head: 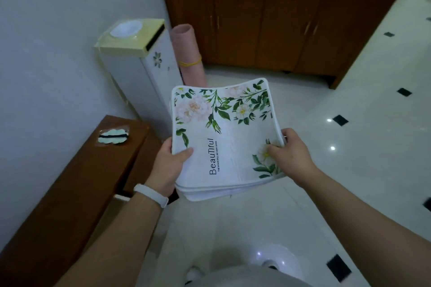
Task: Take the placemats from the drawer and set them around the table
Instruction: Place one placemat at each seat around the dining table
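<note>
Fingers (186,152) of left hand (169,165) and right hand (290,156) clasp soft, round-cornered floral placemats (224,137).

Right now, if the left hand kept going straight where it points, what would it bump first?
The left hand holds the placemats, so those travel along with it. Past them, probably the brown cupboard, though depth is hard to judge.

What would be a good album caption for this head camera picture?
Both hands, left hand and right hand, grip a stack of floral placemats above a glossy tiled floor.
</note>
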The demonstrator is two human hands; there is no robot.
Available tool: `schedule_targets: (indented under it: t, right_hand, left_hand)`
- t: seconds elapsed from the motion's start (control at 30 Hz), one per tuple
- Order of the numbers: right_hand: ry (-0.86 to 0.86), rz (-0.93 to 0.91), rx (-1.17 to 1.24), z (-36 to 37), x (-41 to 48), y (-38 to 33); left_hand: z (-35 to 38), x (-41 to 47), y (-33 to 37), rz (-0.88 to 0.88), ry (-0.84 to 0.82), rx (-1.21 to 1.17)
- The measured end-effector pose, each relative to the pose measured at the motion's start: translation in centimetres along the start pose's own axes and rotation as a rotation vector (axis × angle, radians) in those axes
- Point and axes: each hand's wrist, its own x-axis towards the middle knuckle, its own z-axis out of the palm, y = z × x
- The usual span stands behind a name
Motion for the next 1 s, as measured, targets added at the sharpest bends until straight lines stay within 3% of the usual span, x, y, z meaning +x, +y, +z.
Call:
schedule_targets:
  t: [0.43, 1.0]
  right_hand:
    - [0.375, 0.204, 0.158, -22.0, -0.9, 12.3]
    - [0.798, 0.54, 0.248, -30.5, 1.7, 18.6]
  left_hand:
    - [27.3, 0.3, 0.9, 0.035, -0.41, 0.165]
    - [50.0, 7.6, -0.6, -0.054, -0.929, 0.301]
